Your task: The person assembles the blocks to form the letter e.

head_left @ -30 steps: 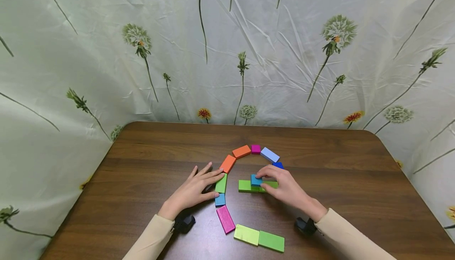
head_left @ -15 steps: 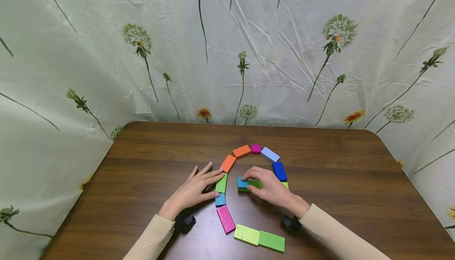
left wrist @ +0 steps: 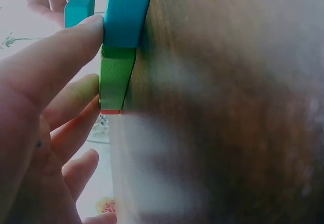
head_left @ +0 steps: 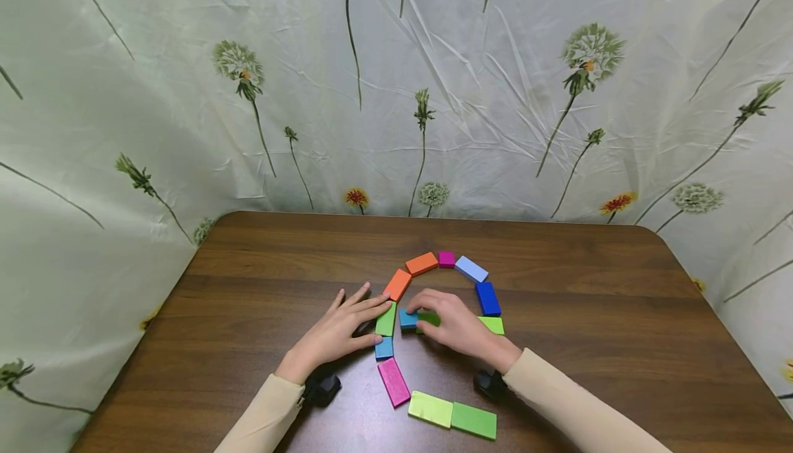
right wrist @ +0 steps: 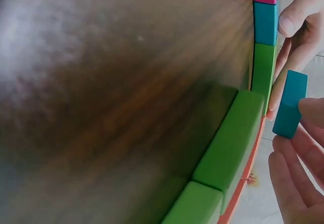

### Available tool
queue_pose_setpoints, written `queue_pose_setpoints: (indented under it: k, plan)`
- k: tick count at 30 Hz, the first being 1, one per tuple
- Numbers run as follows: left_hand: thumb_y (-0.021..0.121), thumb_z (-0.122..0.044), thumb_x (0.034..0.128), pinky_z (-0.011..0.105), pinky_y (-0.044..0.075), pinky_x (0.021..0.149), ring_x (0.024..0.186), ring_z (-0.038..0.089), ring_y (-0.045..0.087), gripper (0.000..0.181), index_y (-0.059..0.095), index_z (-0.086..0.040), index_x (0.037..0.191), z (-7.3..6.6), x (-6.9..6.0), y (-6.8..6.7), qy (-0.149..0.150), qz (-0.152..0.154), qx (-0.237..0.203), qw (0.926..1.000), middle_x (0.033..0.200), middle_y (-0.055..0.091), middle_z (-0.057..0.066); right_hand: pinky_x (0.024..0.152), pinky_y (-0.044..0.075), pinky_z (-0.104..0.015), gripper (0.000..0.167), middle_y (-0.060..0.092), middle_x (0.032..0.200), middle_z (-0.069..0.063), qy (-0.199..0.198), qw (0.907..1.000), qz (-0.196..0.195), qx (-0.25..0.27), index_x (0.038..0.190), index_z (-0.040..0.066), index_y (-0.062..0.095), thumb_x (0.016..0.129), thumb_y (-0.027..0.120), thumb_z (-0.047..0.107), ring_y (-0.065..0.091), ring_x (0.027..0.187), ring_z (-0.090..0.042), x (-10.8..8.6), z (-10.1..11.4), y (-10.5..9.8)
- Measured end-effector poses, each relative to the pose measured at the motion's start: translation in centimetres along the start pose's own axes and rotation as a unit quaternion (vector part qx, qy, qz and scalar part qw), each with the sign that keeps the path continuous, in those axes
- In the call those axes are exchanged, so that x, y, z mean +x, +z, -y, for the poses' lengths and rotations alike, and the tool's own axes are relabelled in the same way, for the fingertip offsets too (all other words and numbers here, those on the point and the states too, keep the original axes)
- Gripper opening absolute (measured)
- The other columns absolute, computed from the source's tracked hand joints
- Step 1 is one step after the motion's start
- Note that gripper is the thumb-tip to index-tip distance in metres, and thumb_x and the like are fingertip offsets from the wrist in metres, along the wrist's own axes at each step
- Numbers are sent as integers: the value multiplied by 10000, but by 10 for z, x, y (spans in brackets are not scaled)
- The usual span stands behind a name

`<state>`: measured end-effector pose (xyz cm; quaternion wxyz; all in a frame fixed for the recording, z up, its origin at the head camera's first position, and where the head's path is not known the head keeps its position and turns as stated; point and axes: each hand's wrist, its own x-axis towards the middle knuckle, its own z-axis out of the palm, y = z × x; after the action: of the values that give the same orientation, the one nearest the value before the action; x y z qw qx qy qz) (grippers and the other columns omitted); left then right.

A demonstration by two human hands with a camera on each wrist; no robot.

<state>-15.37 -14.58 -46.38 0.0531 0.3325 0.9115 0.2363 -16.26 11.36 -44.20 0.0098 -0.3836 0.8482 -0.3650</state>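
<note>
In the head view my right hand (head_left: 455,325) pinches a small blue block (head_left: 407,319) between thumb and fingers. The right wrist view shows this blue block (right wrist: 290,104) raised off the table, near the left end of a green block (right wrist: 230,143) in the middle row. My left hand (head_left: 334,336) lies spread at the left side of the curved line. Its thumb touches another blue block (head_left: 384,348), and its fingertips touch a green block (head_left: 385,320). In the left wrist view the thumb (left wrist: 76,41) rests against the side of the blue block (left wrist: 126,16).
Orange (head_left: 421,264), magenta (head_left: 446,260), light blue (head_left: 471,269) and dark blue (head_left: 488,299) blocks form the upper curve. A light green block (head_left: 492,325) shows right of my right hand. Below lie a pink block (head_left: 393,382), a yellow-green block (head_left: 430,409) and another green block (head_left: 473,420).
My right hand has moved left with the pinched blue block, from over the middle row to just past its left end. The dark blue block is uncovered. My left hand stays put.
</note>
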Motion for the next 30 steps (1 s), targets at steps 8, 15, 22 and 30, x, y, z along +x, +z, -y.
queue_pose_setpoints:
  k: [8, 15, 22, 30]
  plan:
    - [605, -419, 926, 638, 65, 1083, 1435, 271, 143, 603, 439, -183, 1456, 0, 0, -1, -36, 33, -29, 10000, 1504, 365, -30, 843, 521, -309, 231, 640, 1059, -21, -91, 9999, 20, -60, 1054, 55, 670, 838, 704, -17, 618, 980, -156, -4, -3, -8]
    - [606, -415, 927, 637, 63, 1083, 1434, 275, 149, 599, 441, -184, 1455, 1, 0, -1, -48, 18, -25, 10000, 1499, 375, -20, 849, 518, -310, 216, 640, 1054, -11, 50, 9999, 75, -81, 1057, 59, 673, 849, 703, 8, 614, 981, -144, -6, -7, -4]
    - [593, -429, 931, 639, 57, 1082, 1436, 276, 139, 598, 441, -184, 1455, 1, 1, 0, -47, 44, -8, 10000, 1503, 367, -28, 881, 504, -325, 212, 642, 1063, -21, 175, 9996, 199, -75, 1061, 55, 671, 855, 699, 16, 612, 1002, -147, -1, -3, 2]
    - [589, -430, 933, 641, 51, 1081, 1437, 276, 131, 599, 439, -179, 1456, 0, 0, 0, -69, 75, -50, 9999, 1504, 365, -27, 856, 513, -321, 210, 649, 1046, -28, -26, 9996, 146, -246, 1047, 42, 675, 842, 713, 16, 620, 981, -152, 2, -3, 8]
